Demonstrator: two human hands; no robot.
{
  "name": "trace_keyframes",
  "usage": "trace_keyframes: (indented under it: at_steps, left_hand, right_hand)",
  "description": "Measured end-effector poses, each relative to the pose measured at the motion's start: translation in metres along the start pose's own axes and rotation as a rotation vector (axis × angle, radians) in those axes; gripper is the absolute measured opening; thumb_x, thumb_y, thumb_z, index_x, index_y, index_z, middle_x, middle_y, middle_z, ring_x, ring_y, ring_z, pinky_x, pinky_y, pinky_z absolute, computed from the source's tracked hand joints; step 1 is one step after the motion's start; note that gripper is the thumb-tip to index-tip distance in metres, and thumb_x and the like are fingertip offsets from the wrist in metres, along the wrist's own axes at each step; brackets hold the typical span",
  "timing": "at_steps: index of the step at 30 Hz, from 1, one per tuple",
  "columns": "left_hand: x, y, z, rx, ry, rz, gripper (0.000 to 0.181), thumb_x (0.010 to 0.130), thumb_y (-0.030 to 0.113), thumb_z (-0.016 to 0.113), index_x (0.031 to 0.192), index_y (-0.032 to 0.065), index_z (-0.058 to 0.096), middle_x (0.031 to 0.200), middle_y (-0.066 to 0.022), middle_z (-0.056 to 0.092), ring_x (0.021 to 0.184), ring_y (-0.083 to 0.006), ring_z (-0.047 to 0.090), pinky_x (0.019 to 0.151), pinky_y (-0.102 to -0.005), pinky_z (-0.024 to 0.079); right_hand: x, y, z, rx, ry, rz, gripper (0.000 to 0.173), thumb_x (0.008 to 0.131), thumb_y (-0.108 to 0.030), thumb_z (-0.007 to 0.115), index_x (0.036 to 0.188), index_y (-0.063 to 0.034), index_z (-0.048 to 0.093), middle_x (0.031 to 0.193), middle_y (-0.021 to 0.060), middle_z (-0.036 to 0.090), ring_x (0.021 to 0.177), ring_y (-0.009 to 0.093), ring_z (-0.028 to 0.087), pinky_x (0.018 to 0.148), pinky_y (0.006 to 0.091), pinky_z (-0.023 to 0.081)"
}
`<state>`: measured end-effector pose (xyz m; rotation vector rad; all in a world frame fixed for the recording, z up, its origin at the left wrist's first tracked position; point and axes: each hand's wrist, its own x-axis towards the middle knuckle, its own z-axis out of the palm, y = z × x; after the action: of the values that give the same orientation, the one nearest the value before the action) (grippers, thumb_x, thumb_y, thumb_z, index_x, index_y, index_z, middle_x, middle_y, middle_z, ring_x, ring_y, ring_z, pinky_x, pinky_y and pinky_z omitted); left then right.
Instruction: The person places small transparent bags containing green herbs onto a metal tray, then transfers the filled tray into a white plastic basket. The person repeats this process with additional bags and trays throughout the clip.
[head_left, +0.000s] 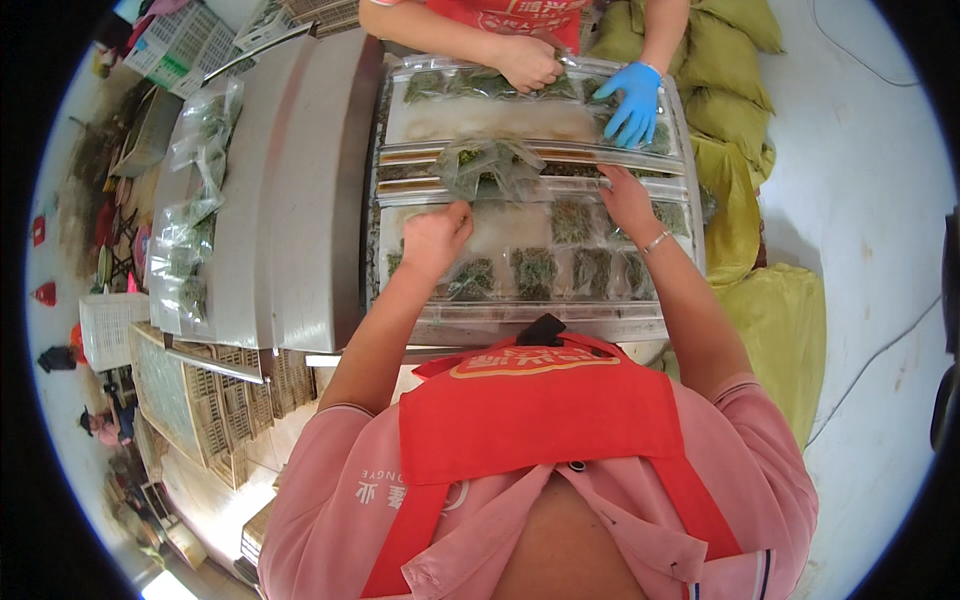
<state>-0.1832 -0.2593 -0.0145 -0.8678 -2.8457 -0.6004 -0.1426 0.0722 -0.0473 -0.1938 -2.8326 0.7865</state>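
Note:
My left hand (437, 233) has its fingers curled at the lower edge of a clear plastic bag of green dried plant matter (480, 169), raised over the middle metal bars. Whether the fingers pinch the bag is not plain. My right hand (627, 196) reaches over the right side of the near white tray surface (487, 225), fingertips at the metal bar (645, 174); nothing shows in it. Several clear bags of the same matter lie flat on the near surface, among them one bag (533, 271) in the front row and one bag (571, 220) behind it.
Across from me a co-worker's bare hand (531, 63) and blue-gloved hand (634, 103) are over bags on the far surface (480, 120). A steel conveyor cover (300, 195) stands left, with bags (199, 195) along its far side. Yellow-green sacks (772, 330) are on the right; plastic crates (240, 405) lower left.

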Motion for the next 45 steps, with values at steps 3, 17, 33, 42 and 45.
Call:
trace_keyframes:
  at_steps: [3, 17, 33, 42, 45]
  left_hand:
    - [0.012, 0.002, -0.006, -0.131, 0.065, -0.108, 0.008, 0.077, 0.024, 0.06, 0.081, 0.0176, 0.058, 0.057, -0.0065, 0.059, 0.054, -0.0281, 0.06, 0.05, -0.0399, 0.046]
    - [0.003, -0.001, -0.006, -0.439, 0.154, -0.263, 0.009, 0.078, 0.018, 0.062, 0.085, 0.0118, 0.059, 0.075, -0.0039, 0.066, 0.055, -0.0181, 0.057, 0.054, -0.0299, 0.045]
    - [-0.019, 0.018, -0.048, -0.318, -0.15, 0.069, 0.02, 0.079, 0.026, 0.066, 0.092, 0.0112, 0.067, 0.07, -0.0107, 0.064, 0.059, -0.0194, 0.061, 0.056, -0.0307, 0.047]
    - [-0.012, 0.02, -0.049, -0.584, -0.199, -0.042, 0.022, 0.079, 0.035, 0.063, 0.083, 0.0142, 0.07, 0.069, -0.0121, 0.063, 0.065, -0.0281, 0.062, 0.059, -0.0362, 0.048]
    - [-0.006, 0.017, -0.043, -0.544, -0.192, -0.096, 0.025, 0.077, 0.039, 0.064, 0.081, 0.0144, 0.069, 0.068, -0.0126, 0.062, 0.067, -0.0301, 0.062, 0.059, -0.0389, 0.048]
  right_hand:
    - [0.018, 0.013, 0.012, -0.087, -0.086, -0.127, 0.014, 0.077, -0.009, 0.056, 0.09, -0.0077, 0.063, 0.101, 0.0157, 0.06, 0.087, 0.035, 0.058, 0.075, 0.0435, 0.048]
    - [0.001, -0.062, 0.038, 0.127, -0.071, -0.257, 0.029, 0.078, -0.009, 0.062, 0.107, -0.0109, 0.056, 0.104, 0.009, 0.054, 0.084, 0.03, 0.059, 0.071, 0.0384, 0.051]
    - [-0.062, -0.129, 0.019, 0.878, 0.05, 0.211, 0.013, 0.09, -0.008, 0.054, 0.1, 0.0008, 0.058, 0.084, 0.006, 0.063, 0.074, 0.014, 0.065, 0.067, 0.0252, 0.052]
    - [-0.081, -0.137, 0.015, 1.144, -0.163, 0.419, 0.015, 0.089, -0.011, 0.056, 0.097, 0.0009, 0.059, 0.076, 0.0053, 0.062, 0.065, 0.013, 0.062, 0.061, 0.0234, 0.051]
    - [-0.082, -0.13, 0.016, 1.082, -0.16, 0.495, 0.014, 0.088, -0.012, 0.057, 0.095, -0.0001, 0.06, 0.073, 0.0053, 0.062, 0.063, 0.013, 0.061, 0.057, 0.0236, 0.049]
